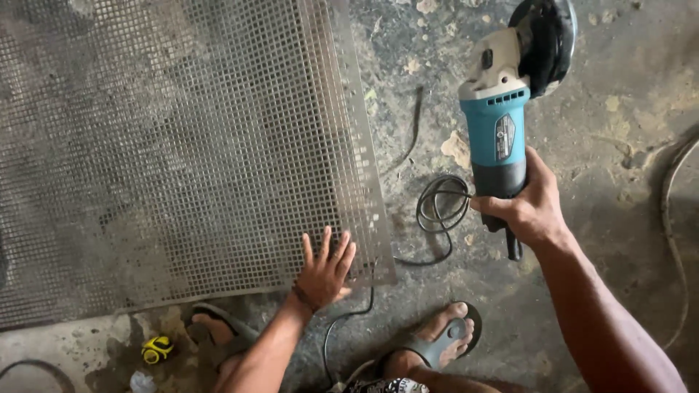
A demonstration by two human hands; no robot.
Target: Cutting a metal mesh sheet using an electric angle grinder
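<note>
The angle grinder has a teal body, a pale cream head and a black guard. The perforated metal sheet is grey with a regular grid of small square holes. The tape measure is yellow and black, the floor mottled grey with tan patches.

We see the scene in soft, even daylight, moderately dim, with no hard glare anywhere. The perforated metal sheet looks washed and hazy toward the upper left, where its holes smear into a grey blur; near its lower right corner the grid is crisp. The angle grinder is sharp, its pale housing catching the brightest light. We find only faint, diffuse shadows on the concrete floor. The sheet's edges bow slightly from wide-angle distortion.
</note>
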